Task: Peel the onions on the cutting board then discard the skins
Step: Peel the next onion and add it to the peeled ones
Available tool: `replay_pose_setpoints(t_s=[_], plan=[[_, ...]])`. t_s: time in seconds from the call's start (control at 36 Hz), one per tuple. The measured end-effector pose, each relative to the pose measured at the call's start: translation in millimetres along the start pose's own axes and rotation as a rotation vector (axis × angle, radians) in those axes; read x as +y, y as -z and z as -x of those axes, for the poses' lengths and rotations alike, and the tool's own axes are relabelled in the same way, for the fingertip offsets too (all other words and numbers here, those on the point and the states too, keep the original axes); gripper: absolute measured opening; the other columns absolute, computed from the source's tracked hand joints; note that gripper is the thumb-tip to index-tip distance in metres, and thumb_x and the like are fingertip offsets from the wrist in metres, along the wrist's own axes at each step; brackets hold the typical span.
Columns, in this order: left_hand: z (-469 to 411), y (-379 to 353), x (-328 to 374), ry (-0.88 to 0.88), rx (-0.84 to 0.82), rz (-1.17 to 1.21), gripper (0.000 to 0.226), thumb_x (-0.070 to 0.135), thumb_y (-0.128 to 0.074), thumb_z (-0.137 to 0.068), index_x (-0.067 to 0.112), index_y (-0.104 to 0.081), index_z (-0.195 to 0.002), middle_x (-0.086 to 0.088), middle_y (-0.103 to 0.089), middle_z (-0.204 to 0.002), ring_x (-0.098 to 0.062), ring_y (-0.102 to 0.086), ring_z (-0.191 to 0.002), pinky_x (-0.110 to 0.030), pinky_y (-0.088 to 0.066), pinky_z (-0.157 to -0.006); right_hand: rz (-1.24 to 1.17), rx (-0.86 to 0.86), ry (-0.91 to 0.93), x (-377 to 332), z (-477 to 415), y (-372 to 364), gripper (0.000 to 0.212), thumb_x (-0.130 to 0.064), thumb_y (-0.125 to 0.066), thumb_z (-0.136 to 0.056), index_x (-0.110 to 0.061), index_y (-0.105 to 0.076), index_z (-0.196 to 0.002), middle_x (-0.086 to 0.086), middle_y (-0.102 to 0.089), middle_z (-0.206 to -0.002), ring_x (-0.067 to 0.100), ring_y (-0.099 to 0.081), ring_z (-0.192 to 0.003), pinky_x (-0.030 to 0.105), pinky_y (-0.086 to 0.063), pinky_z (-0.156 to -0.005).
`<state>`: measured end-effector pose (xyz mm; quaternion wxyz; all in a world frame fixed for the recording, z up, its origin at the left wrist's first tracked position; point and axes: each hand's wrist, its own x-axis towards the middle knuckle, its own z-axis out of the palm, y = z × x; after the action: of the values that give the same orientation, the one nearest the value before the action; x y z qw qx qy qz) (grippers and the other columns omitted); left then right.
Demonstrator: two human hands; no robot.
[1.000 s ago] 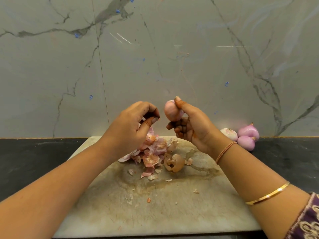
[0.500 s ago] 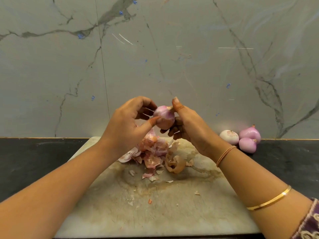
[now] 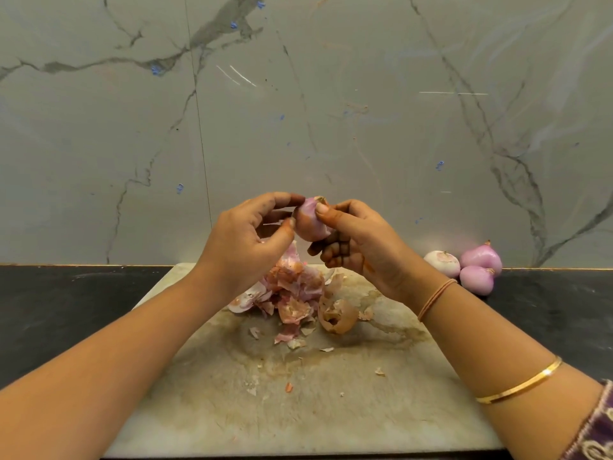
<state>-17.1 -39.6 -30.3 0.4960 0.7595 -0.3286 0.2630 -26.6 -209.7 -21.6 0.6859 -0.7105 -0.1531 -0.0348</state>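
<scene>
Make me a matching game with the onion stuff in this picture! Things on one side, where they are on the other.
1. held onion
2. skin pile
3. three onions
4. gold bangle

A. on the black counter
B. on the right forearm
C. between left hand and right hand
D. on the cutting board

Pairs: 1-C, 2-D, 3-A, 4-B.

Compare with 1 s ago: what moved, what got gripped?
The left hand moved right to the onion, and its fingers now pinch it; earlier they were apart from it. The right hand still holds the onion. Skin pile, cutting board and three onions by the wall stayed put.
</scene>
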Motion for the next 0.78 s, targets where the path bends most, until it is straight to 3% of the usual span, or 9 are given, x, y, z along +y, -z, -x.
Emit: replay_pose_setpoints(t_s=[0.08,0.19,0.39,0.58,0.78], plan=[[1.4,-3.2,3.9,0.045,-0.027,0.083,0.030,0.011,-0.066,-0.086,0.023,-0.060,-0.113,0.010,-0.067,-0.105,0.000,-0.066,-0.094,-0.012,-0.051,-0.076,0.004,0.007,-0.003,1.1,-0.6,-0.6,0.034,-0.039,-0.059,-0.092,-0.009,-0.047,-0.104,0.010,-0.069,-0.077,0.016,-0.060,-0.060,0.027,-0.051,-0.060],[2.4,-6.1,5.7,0.076,-0.016,0.135,0.031,0.007,-0.067,-0.085,0.019,-0.060,-0.113,0.005,-0.068,-0.104,-0.004,-0.067,-0.094,-0.014,-0.052,-0.078,-0.013,0.015,-0.011,2.1,-1.5,-0.8,0.033,-0.037,-0.062,-0.090,-0.010,-0.048,-0.102,0.007,-0.065,-0.083,0.014,-0.060,-0.064,0.027,-0.053,-0.063],[0.6,-3.7,5.8,0.131,-0.002,0.168,0.030,0.003,-0.065,-0.085,0.022,-0.062,-0.108,0.007,-0.069,-0.102,-0.003,-0.068,-0.094,-0.015,-0.052,-0.079,-0.040,-0.019,0.016,2.7,-0.8,-0.9,0.032,-0.032,-0.060,-0.092,-0.017,-0.051,-0.120,0.011,-0.065,-0.086,0.018,-0.060,-0.068,0.027,-0.054,-0.065],[0.8,-6.4,4.9,0.221,-0.001,0.262,0.022,0.006,-0.067,-0.084,0.023,-0.064,-0.098,0.003,-0.073,-0.093,-0.010,-0.070,-0.089,-0.021,-0.055,-0.077,0.012,-0.018,0.036,5.0,-1.6,-1.9,0.019,-0.027,-0.063,-0.090,-0.018,-0.054,-0.105,0.013,-0.067,-0.081,0.023,-0.060,-0.070,0.030,-0.054,-0.066],[-1.2,-3.2,6.8,0.207,0.013,0.259,0.023,0.003,-0.065,-0.085,0.023,-0.066,-0.098,0.004,-0.072,-0.094,-0.008,-0.070,-0.089,-0.017,-0.054,-0.078,-0.020,-0.027,0.039,2.9,-0.9,-0.3,0.021,-0.029,-0.063,-0.090,-0.017,-0.055,-0.105,0.014,-0.067,-0.084,0.022,-0.061,-0.069,0.030,-0.055,-0.067]])
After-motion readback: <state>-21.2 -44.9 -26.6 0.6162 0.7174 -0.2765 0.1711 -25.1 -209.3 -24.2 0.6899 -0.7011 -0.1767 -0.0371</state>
